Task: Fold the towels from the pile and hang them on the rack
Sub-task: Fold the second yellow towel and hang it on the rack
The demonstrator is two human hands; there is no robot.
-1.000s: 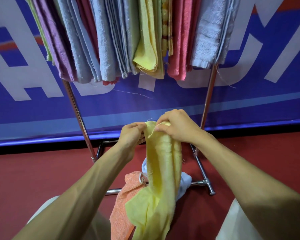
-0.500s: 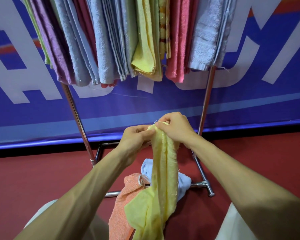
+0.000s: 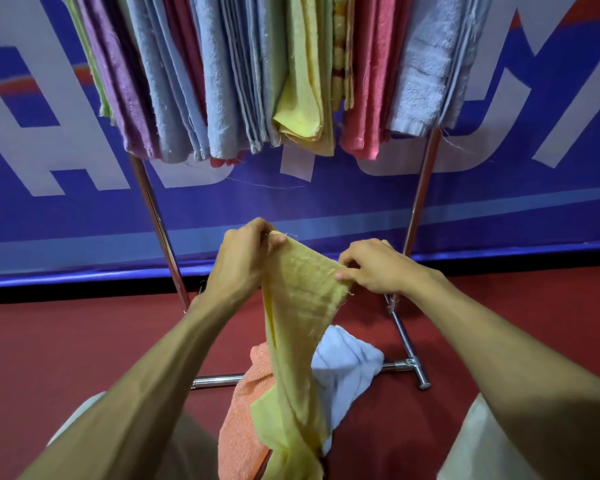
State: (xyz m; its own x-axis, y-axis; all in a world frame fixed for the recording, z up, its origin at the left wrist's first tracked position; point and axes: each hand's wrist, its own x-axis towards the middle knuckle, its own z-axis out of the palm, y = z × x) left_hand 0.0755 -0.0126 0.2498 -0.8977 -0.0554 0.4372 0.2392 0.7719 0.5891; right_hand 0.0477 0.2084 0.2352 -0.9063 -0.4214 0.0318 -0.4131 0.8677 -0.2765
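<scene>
The yellow towel [image 3: 302, 306] hangs in the air in front of the rack [image 3: 421, 188], held up between both hands; its long axis runs from the hands straight down toward the person, and its lower end bunches into loose folds at the bottom of the view. Its short top edge is stretched between the hands and slopes from upper left down to right; the cloth is thin and nubby, with frayed threads along the edges.

The left hand [image 3: 243, 261] pinches the upper left corner, fingers curled over it; the right hand [image 3: 378, 268] pinches the edge at the lower right end; the two hands are held apart.

Behind the hanging towel lies the pile: an orange towel [image 3: 243, 410] of coarse terry to the left, and a pale blue-white towel [image 3: 347, 362], crumpled, lying over the rack's shiny metal foot bar; whether the orange one rests on the red floor [image 3: 66, 358] or on the person's lap is hard to tell.

Above, folded towels [image 3: 222, 81] in purple, blue, yellow and pink hang packed side by side on the rack, in front of a blue banner [image 3: 326, 202] with large white letters.
</scene>
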